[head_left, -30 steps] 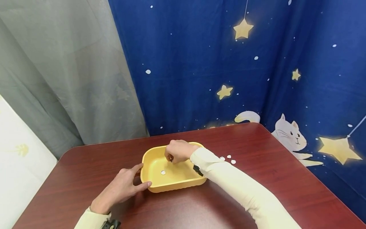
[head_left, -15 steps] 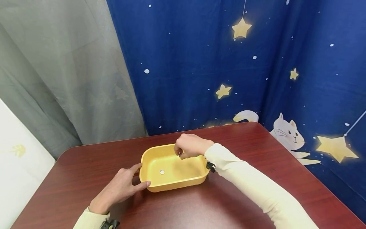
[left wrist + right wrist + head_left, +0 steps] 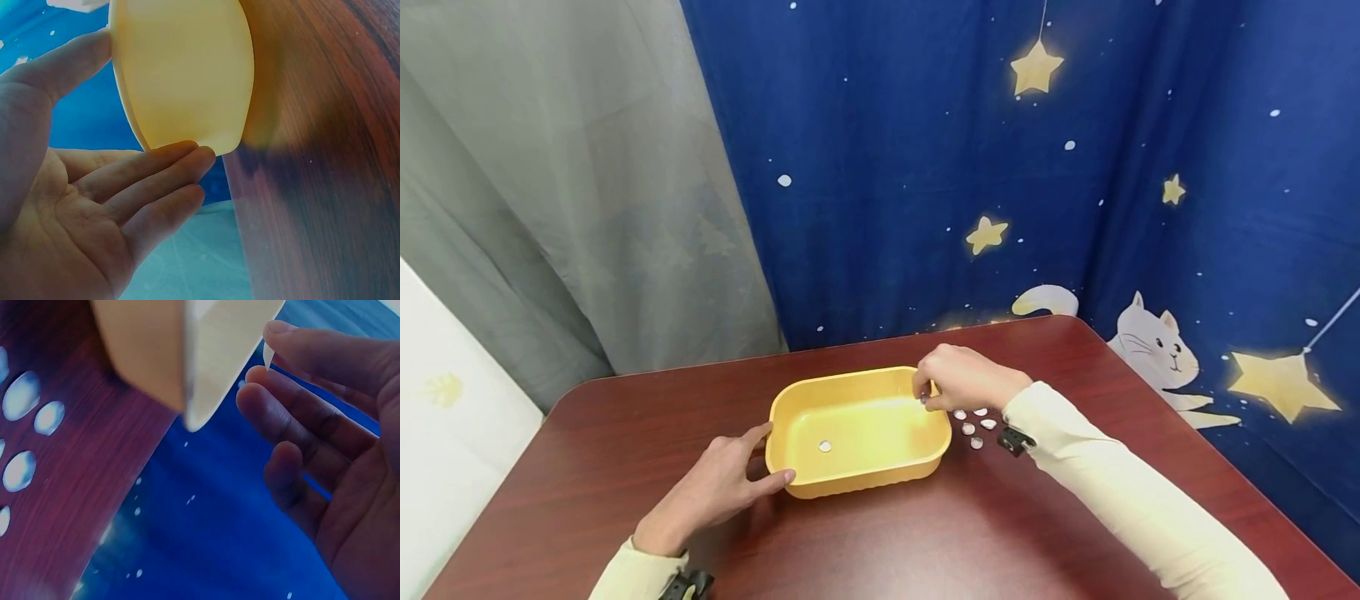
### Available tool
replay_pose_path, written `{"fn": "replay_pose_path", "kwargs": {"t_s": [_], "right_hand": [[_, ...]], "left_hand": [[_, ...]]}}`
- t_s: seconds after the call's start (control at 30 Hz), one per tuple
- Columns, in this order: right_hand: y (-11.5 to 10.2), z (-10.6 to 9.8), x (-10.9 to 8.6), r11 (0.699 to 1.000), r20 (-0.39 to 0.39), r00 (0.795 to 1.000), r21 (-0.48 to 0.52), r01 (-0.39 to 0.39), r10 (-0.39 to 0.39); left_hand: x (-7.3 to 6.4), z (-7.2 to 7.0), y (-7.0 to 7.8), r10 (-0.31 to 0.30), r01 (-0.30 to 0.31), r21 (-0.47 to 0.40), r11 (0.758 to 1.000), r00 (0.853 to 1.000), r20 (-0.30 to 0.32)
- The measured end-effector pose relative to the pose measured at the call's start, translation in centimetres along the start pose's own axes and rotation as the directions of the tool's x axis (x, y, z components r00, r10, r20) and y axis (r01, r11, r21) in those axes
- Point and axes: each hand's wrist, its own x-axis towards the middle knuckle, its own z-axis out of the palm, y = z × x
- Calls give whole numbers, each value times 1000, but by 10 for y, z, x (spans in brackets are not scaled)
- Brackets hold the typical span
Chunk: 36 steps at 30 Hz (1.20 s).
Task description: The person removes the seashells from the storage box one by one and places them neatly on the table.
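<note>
A yellow rectangular plastic bin (image 3: 868, 479) stands on the table, and one small shiny clear gem (image 3: 825, 446) lies on its floor. My left hand (image 3: 711, 487) touches the bin's left end, with the thumb on the front rim and the straight fingers along the outer side. Over the bin's right rim, my right hand (image 3: 966, 377) pinches a small flat gem (image 3: 269, 356) between thumb and fingertip. Several similar gems (image 3: 968, 429) lie on the table just right of the bin, partly under the right hand.
The dark red wooden table (image 3: 880, 550) ends at a back edge near the curtains. A blue curtain (image 3: 887, 167) with stars and a grey curtain (image 3: 587, 192) hang behind it. A white surface (image 3: 452, 467) is at the left.
My right hand has moved right, from inside the bin up to its right rim, carrying the gem. More of the gems on the table now show. My left hand stays at the bin.
</note>
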Motion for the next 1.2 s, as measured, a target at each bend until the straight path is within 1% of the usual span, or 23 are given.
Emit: {"fn": "replay_pose_path", "kwargs": {"t_s": [0.17,0.27,0.33,0.53,0.67,0.8,0.97,1.2], "right_hand": [[9,1,-21,999,-22,999,22,-34,35],[13,4,-34,999,-29,998,23,-48,49],[17,8,-41,998,-37,998,28,-55,56],[27,25,-62,995,-67,994,61,-79,83],[32,34,-74,992,-68,992,75,-103,108],[37,40,-83,988,-60,989,79,-133,138],[41,47,-89,985,-52,985,60,-162,165],[47,57,-96,986,-70,985,58,-155,159]], "left_hand": [[-1,0,0,3,-3,0,1000,1000,-2],[-2,0,0,18,-18,3,1000,1000,-8],[-2,0,0,23,-23,6,1000,1000,-12],[-4,0,2,13,-13,3,1000,1000,-9],[-3,1,2,11,-11,6,1000,1000,-8],[-2,1,1,12,-11,11,1000,1000,-12],[-2,1,1,12,-11,16,1000,1000,-13],[-2,1,2,-8,8,14,1000,1000,-6]]}}
